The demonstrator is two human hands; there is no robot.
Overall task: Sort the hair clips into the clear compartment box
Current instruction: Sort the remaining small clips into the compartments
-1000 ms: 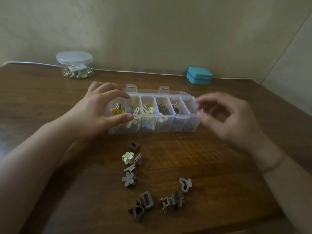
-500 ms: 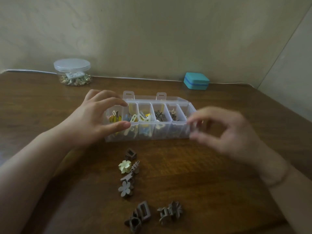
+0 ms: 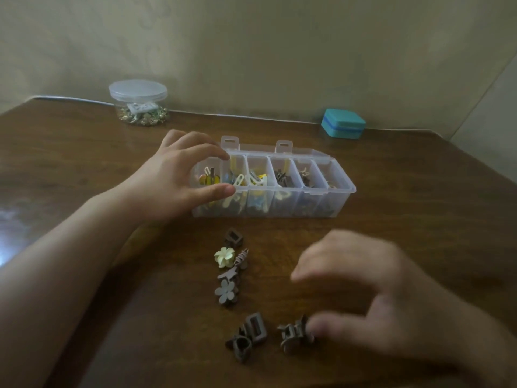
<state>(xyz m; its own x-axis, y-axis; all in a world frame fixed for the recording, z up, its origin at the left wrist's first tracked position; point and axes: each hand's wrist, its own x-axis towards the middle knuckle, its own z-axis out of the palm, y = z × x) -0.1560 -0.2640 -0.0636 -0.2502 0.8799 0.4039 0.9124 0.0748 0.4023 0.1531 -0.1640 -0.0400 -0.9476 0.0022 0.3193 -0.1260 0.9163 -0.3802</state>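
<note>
Left hand (image 3: 173, 180) grips the left end of the six-compartment box (image 3: 342, 198), thumb on the front wall, fingers over the rear rim. Right hand (image 3: 372, 298), blurred, fingers spread, thumb touching a brown clip (image 3: 293, 336); whether it holds it cannot be told. About eight loose clips (image 3: 230, 271) lie on the table (image 3: 84, 163) before the box.

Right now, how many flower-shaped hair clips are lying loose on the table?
2: a pale yellow flower clip and, nearer, a grey flower clip, both in the column before the compartment box. The right hand may hide others.
</note>
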